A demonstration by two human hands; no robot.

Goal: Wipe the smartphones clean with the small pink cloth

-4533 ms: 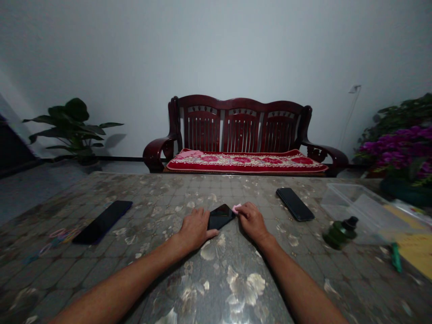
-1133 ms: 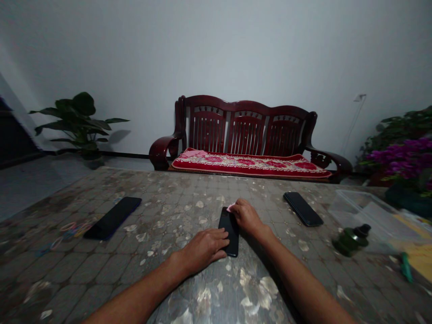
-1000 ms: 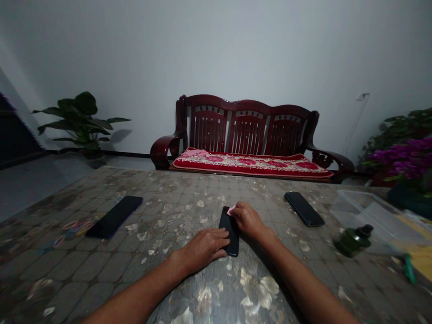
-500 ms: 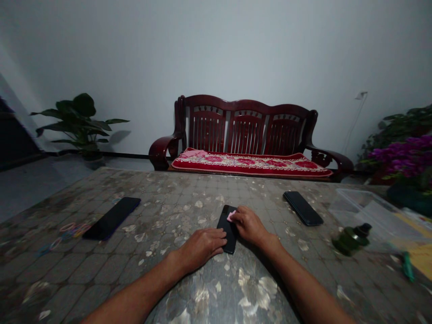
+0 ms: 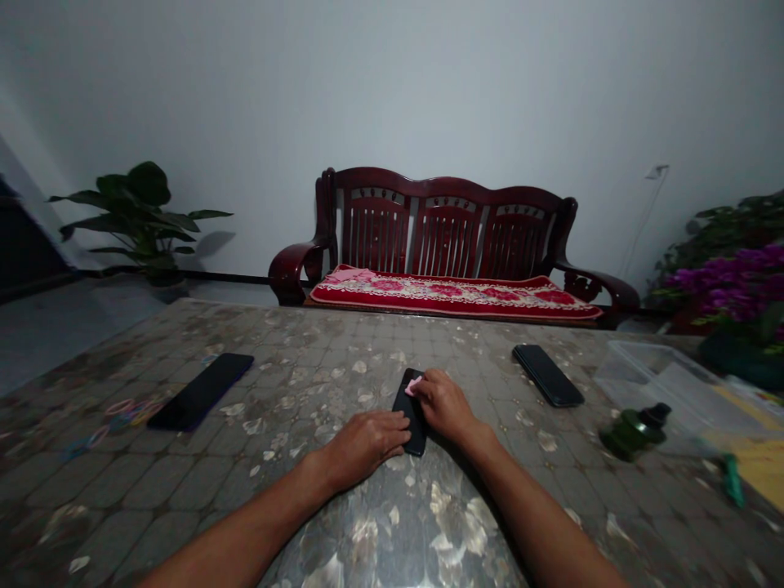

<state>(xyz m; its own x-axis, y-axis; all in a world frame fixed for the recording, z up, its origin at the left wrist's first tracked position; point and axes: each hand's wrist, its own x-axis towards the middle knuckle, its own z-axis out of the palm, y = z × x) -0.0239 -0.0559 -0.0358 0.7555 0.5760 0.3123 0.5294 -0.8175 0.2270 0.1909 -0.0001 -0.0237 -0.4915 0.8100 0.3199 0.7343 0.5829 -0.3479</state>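
Observation:
A black smartphone (image 5: 417, 439) lies flat on the patterned table in front of me. My left hand (image 5: 371, 437) is at its left side, fingers close together and pressing on the phone's left edge. Between the fingertips of my right hand (image 5: 446, 404) is a small pink cloth (image 5: 412, 387), pinched and touching the phone's upper part. The right hand covers part of the phone's right side, and most of the cloth is hidden in the fingers.
Another phone (image 5: 202, 392) lies at left beside colourful loops (image 5: 126, 412); a third phone (image 5: 547, 375) is at right. Further right stand a green bottle (image 5: 634, 433), a clear plastic box (image 5: 637, 359) and a green object (image 5: 732, 480). A wooden bench (image 5: 447, 220) stands behind the table.
My right hand and the pink cloth have shifted slightly left across the upper part of the phone. The left hand keeps its place on the phone's edge. The view has tilted slightly.

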